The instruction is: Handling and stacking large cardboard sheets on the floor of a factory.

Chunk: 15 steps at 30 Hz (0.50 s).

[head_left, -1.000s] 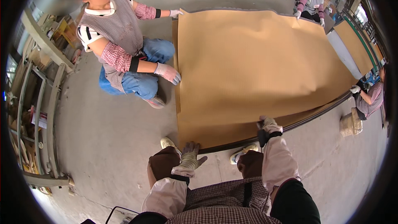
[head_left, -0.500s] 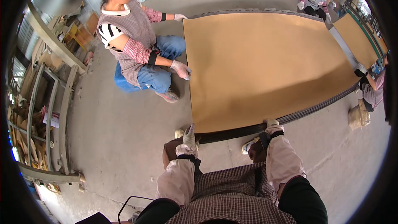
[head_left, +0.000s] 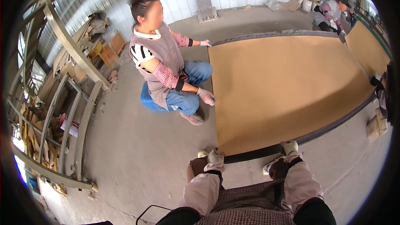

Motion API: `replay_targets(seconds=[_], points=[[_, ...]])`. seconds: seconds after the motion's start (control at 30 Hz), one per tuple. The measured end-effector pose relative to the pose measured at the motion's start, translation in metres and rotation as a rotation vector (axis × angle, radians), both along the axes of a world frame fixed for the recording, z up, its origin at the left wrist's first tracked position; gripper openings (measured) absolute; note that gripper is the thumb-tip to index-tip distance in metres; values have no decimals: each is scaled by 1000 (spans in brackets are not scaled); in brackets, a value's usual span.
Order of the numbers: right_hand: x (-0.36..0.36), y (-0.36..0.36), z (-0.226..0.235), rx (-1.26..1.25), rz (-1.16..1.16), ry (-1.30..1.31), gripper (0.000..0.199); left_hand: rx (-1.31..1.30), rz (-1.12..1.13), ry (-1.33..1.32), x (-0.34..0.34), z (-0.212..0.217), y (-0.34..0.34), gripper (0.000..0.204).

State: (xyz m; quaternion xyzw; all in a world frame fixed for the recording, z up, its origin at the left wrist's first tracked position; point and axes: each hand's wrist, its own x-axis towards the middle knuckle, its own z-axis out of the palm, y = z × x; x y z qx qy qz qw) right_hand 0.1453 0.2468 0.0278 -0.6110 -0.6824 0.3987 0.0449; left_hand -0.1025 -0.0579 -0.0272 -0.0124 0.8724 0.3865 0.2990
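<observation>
A large tan sheet (head_left: 283,87) lies on a low stack with dark, layered edges (head_left: 333,126). My gloved left hand (head_left: 215,157) is closed at the sheet's near left corner. Farther right along the near edge, my gloved right hand (head_left: 290,146) has its fingers curled over the rim, the thumb side partly hidden. A seated co-worker's gloved hands (head_left: 206,96) touch the left edge and the far left corner. At the right rim, another person's gloved hand (head_left: 378,76) is by the sheet's right edge.
A second tan sheet (head_left: 366,48) lies beyond the right end. A person in a dark cap (head_left: 331,14) crouches at the far right. Metal framing (head_left: 85,131) with cardboard scraps stands left. A wrapped tan block (head_left: 377,125) sits on the floor at right.
My view has swung left, so everything sits farther right and lower. My left hand's fingers, upright before, now look curled at the corner. The right hand stays on the near edge.
</observation>
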Motion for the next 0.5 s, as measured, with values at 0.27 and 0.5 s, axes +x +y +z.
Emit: replay_targets(seconds=[0.27, 0.5], points=[[68, -146, 119, 108, 438, 500, 12, -141, -797, 851, 20, 5, 15, 59], [130, -201, 141, 194, 640, 251, 20, -335, -1041, 513, 40, 24, 20, 85]])
